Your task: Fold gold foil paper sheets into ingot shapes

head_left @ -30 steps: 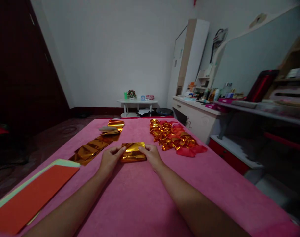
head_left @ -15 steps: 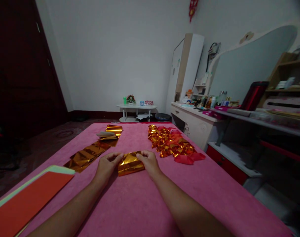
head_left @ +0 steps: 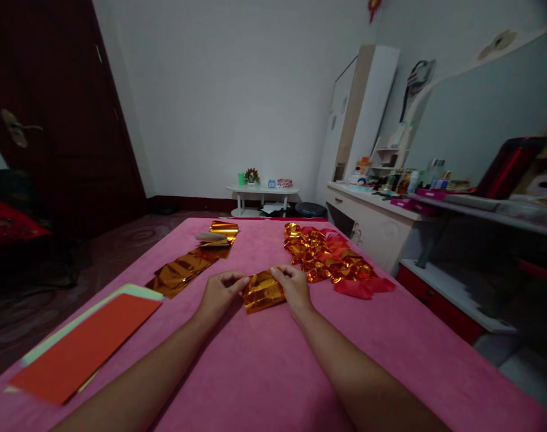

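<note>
Between my hands is a shiny gold foil paper (head_left: 263,293), creased across and tilted above the pink cloth (head_left: 255,372). My left hand (head_left: 222,292) pinches its left edge between thumb and fingers. At its upper right corner, my right hand (head_left: 295,285) grips it with the thumb on top. To the left lie more gold foil sheets (head_left: 179,273), overlapping in a strip. A heap of folded gold foil pieces (head_left: 318,252) lies to the right, mixed with red folded pieces (head_left: 354,288).
Orange paper (head_left: 93,342) lies over pale green paper at the left. Beyond the pink surface stands a small white table (head_left: 262,189) with a green cup and a plant. A white dresser (head_left: 367,219) with bottles and a mirror is on the right; a dark door (head_left: 53,102) is at the left.
The view has turned to the left, so everything sits further right in the picture. Both hands keep hold of the gold foil paper, with only slight shifts in grip.
</note>
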The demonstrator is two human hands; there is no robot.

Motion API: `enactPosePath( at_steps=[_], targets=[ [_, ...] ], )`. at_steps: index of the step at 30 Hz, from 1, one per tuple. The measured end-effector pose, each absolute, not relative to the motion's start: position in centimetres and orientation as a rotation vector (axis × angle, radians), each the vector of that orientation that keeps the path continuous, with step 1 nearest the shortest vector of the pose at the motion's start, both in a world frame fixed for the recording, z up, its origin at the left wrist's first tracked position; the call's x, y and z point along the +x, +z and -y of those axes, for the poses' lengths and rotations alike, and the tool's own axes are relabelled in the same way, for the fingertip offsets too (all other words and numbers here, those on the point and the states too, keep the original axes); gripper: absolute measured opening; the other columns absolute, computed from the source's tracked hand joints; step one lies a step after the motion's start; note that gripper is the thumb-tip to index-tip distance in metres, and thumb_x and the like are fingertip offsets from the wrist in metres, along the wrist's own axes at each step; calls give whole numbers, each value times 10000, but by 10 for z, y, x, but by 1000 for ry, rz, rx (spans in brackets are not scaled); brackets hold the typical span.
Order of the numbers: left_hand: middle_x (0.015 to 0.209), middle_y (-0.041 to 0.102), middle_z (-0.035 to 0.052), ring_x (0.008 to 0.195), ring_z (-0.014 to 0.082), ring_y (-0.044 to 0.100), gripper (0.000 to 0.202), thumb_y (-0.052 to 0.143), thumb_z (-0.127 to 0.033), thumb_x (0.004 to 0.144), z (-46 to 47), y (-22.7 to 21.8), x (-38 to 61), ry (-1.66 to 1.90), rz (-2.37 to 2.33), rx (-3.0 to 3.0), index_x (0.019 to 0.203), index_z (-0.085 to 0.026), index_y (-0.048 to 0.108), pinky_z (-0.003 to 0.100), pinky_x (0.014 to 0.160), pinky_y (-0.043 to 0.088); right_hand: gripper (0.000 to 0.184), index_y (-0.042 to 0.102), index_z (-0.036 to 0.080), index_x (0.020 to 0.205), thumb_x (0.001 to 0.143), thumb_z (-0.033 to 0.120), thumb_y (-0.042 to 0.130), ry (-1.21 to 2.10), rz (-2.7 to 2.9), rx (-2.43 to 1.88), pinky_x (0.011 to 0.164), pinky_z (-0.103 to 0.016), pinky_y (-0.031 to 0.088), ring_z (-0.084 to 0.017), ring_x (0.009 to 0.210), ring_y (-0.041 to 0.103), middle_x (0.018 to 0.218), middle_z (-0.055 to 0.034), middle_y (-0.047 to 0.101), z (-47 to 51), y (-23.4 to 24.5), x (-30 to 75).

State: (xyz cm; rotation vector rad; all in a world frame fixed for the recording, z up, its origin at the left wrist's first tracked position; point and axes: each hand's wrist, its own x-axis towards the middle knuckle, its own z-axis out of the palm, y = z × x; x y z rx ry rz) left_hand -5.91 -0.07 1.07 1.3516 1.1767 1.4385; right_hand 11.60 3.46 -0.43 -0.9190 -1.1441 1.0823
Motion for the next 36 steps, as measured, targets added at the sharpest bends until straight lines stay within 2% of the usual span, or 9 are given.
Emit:
enactPosePath(
  at_steps=[2, 6, 11, 15, 21, 28, 30, 33, 36],
  targets=[
    [598, 650, 35, 520, 109, 545, 214, 733, -322, 647, 1, 11, -60, 1411, -1185, 1396, 687, -113, 709, 209, 511, 428, 248, 680, 154, 676, 618, 390, 731, 1084, 1120, -929, 537, -258, 441, -147, 541, 557, 600, 0, 632, -35, -4, 116],
    [645, 650, 38, 536, 113, 561, 219, 754, -312, 612, 5, 14, -58, 1407, -1126, 1403, 695, -115, 707, 210, 504, 439, 242, 679, 167, 658, 599, 391, 750, 1054, 1103, -961, 510, -253, 437, -145, 517, 547, 577, 5, 627, -34, -3, 117],
    [605, 631, 30, 496, 86, 518, 217, 750, -308, 629, 3, 12, -58, 1463, -1149, 1335, 674, -103, 697, 194, 476, 403, 215, 707, 179, 710, 659, 388, 708, 1054, 1134, -907, 541, -253, 449, -152, 567, 570, 618, 2, 652, -33, -2, 119],
    [616, 647, 43, 513, 100, 533, 214, 743, -302, 642, -3, 5, -61, 1532, -1154, 1264, 709, -102, 706, 213, 506, 423, 198, 733, 185, 759, 654, 352, 711, 1057, 1172, -883, 592, -263, 464, -165, 627, 602, 683, -9, 688, -35, -4, 119],
    [649, 646, 44, 553, 109, 549, 176, 734, -286, 642, -3, 4, -64, 1581, -1183, 1317, 677, -114, 712, 212, 519, 432, 205, 733, 191, 743, 603, 338, 760, 1074, 1097, -900, 603, -271, 474, -152, 598, 597, 661, -2, 684, -37, -6, 121],
    [765, 680, 67, 681, 142, 595, 166, 729, -277, 644, -4, 4, -65, 1640, -1184, 1340, 713, -127, 731, 221, 580, 448, 236, 738, 187, 748, 619, 384, 752, 1203, 1091, -847, 628, -294, 480, -175, 633, 617, 688, -20, 705, -33, -1, 119],
    [723, 673, 58, 662, 134, 587, 166, 732, -276, 640, -4, 4, -65, 1629, -1186, 1336, 696, -120, 727, 221, 592, 444, 228, 743, 189, 753, 619, 373, 753, 1164, 1112, -862, 642, -292, 475, -173, 651, 616, 706, -19, 710, -34, -3, 120],
    [584, 614, 20, 531, 98, 518, 213, 725, -322, 653, -4, 3, -65, 1547, -1213, 1325, 672, -110, 715, 204, 510, 397, 195, 744, 202, 743, 617, 349, 755, 1103, 1088, -878, 648, -280, 466, -157, 645, 607, 709, -6, 709, -37, -5, 121],
    [556, 590, 8, 490, 87, 485, 256, 716, -362, 662, -3, 3, -66, 1503, -1232, 1336, 677, -107, 712, 197, 471, 375, 180, 740, 206, 732, 604, 330, 761, 1117, 1053, -872, 640, -277, 464, -149, 620, 605, 688, 2, 705, -37, -5, 121]
  ],
)
